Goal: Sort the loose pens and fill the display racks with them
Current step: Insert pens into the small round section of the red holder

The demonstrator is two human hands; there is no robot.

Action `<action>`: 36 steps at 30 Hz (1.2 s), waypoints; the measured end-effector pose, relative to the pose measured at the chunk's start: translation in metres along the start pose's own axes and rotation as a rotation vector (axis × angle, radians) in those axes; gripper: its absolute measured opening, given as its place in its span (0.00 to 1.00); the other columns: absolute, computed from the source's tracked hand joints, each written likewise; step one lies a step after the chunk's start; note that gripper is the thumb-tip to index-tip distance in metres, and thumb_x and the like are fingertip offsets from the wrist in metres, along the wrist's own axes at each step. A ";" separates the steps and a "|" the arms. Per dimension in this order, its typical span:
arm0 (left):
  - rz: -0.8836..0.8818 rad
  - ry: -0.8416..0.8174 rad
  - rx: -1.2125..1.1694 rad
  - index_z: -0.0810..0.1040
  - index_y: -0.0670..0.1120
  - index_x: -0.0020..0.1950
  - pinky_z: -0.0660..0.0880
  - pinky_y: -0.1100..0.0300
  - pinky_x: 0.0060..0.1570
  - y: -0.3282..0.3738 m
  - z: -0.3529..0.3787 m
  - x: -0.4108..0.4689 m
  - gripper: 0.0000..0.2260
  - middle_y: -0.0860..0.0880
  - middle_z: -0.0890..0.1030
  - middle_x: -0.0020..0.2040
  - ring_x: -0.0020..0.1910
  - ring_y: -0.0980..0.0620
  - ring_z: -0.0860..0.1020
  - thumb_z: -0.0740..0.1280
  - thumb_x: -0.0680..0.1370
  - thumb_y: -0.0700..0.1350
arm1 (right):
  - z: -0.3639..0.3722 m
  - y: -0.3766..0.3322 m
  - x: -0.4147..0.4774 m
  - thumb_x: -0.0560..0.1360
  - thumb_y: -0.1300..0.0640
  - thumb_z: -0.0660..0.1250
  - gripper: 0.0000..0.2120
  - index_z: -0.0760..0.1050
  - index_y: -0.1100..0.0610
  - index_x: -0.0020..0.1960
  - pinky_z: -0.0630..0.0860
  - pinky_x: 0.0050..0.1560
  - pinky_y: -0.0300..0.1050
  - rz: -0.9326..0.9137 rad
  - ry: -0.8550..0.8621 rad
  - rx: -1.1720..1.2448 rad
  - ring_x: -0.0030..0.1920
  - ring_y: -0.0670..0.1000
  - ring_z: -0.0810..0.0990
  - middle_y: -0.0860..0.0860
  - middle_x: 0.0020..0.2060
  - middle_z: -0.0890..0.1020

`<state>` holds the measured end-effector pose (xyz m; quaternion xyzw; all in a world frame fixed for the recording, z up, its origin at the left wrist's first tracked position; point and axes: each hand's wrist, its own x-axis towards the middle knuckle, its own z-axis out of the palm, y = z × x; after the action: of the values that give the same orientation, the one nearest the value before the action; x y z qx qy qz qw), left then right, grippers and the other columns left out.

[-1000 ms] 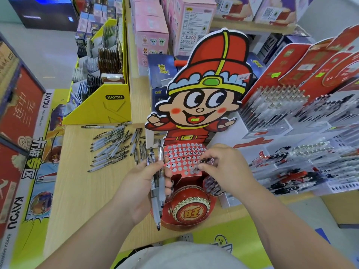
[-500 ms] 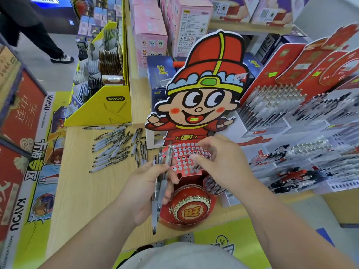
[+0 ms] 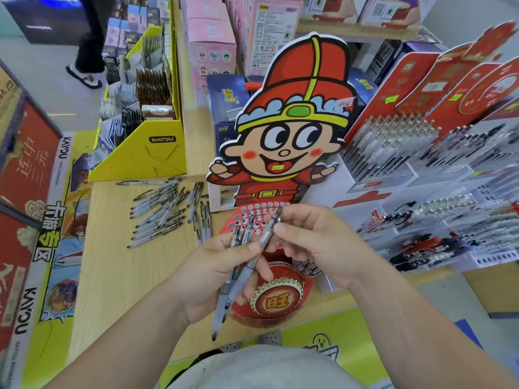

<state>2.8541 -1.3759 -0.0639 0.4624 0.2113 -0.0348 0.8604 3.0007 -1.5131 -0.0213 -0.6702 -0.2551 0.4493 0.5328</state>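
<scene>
The cutout (image 3: pixel 292 127) wears a red hat with yellow bands, a green badge and light-blue cloud trim. Below it the rack (image 3: pixel 252 212) is red, dotted with pale round holes, and the bowl (image 3: pixel 280 303) is red with a gold-beaded ring round a red character on yellow. Loose pens (image 3: pixel 160 214), grey-white with dark ends, lie on the pale wood-grain surface (image 3: pixel 112 276).

1. "KAYOU", on a black badge on the front of the yellow cardboard bin (image 3: pixel 162 139), far left on the table.
2. "旺", gold on red, on the round base (image 3: pixel 276 301) of the cartoon pen rack (image 3: pixel 292 136), near centre.
3. "卡游专区", in large characters on the side banner (image 3: pixel 52 231) at the left edge.
4. "KAYOU", turned sideways, at the near and far ends of that banner.
5. "连中三元", pale on the red panel (image 3: pixel 31 161), far left.
6. Print on the pink boxes (image 3: pixel 264 32) and green stickers (image 3: pixel 391 99): too small to read.
</scene>
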 end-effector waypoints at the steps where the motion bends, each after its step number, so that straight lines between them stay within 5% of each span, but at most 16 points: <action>1: -0.008 0.003 0.004 0.79 0.39 0.56 0.71 0.60 0.23 0.001 0.001 0.000 0.13 0.36 0.82 0.41 0.25 0.47 0.73 0.72 0.76 0.47 | -0.001 0.001 0.001 0.79 0.62 0.68 0.06 0.82 0.55 0.46 0.68 0.29 0.36 -0.002 0.001 -0.007 0.32 0.47 0.74 0.61 0.38 0.81; 3: -0.032 0.055 -0.024 0.79 0.39 0.57 0.73 0.59 0.24 0.001 0.002 0.001 0.13 0.36 0.82 0.41 0.26 0.46 0.75 0.71 0.78 0.46 | -0.002 0.001 0.003 0.78 0.61 0.69 0.06 0.82 0.55 0.43 0.68 0.29 0.36 -0.004 0.042 -0.012 0.33 0.49 0.75 0.66 0.40 0.81; 10: -0.016 0.470 -0.195 0.79 0.38 0.57 0.78 0.58 0.26 0.000 -0.018 0.009 0.13 0.39 0.84 0.42 0.29 0.48 0.79 0.63 0.84 0.47 | -0.028 -0.021 0.005 0.74 0.67 0.72 0.05 0.82 0.58 0.43 0.68 0.27 0.34 -0.170 0.390 -0.129 0.27 0.49 0.77 0.55 0.32 0.83; 18: -0.027 0.467 -0.154 0.80 0.39 0.58 0.70 0.60 0.23 -0.001 -0.025 0.004 0.12 0.41 0.82 0.41 0.29 0.49 0.75 0.64 0.83 0.46 | -0.020 0.002 0.020 0.71 0.56 0.77 0.05 0.84 0.51 0.46 0.73 0.38 0.34 -0.193 0.356 -0.825 0.34 0.38 0.78 0.40 0.32 0.80; 22: -0.028 0.474 -0.148 0.79 0.39 0.58 0.69 0.61 0.23 -0.005 -0.025 0.002 0.12 0.40 0.82 0.41 0.29 0.49 0.74 0.64 0.84 0.47 | -0.016 0.010 0.025 0.72 0.55 0.77 0.08 0.84 0.53 0.51 0.71 0.37 0.27 -0.180 0.338 -0.863 0.36 0.34 0.78 0.37 0.34 0.78; 36: -0.031 0.472 -0.150 0.79 0.39 0.59 0.68 0.61 0.23 -0.007 -0.028 0.003 0.12 0.41 0.81 0.41 0.29 0.50 0.74 0.63 0.84 0.46 | -0.019 0.013 0.030 0.71 0.51 0.77 0.09 0.85 0.51 0.51 0.72 0.39 0.33 -0.168 0.302 -0.955 0.38 0.40 0.76 0.40 0.38 0.78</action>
<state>2.8457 -1.3573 -0.0840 0.3891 0.4156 0.0769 0.8185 3.0295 -1.5012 -0.0433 -0.8736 -0.4052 0.1361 0.2325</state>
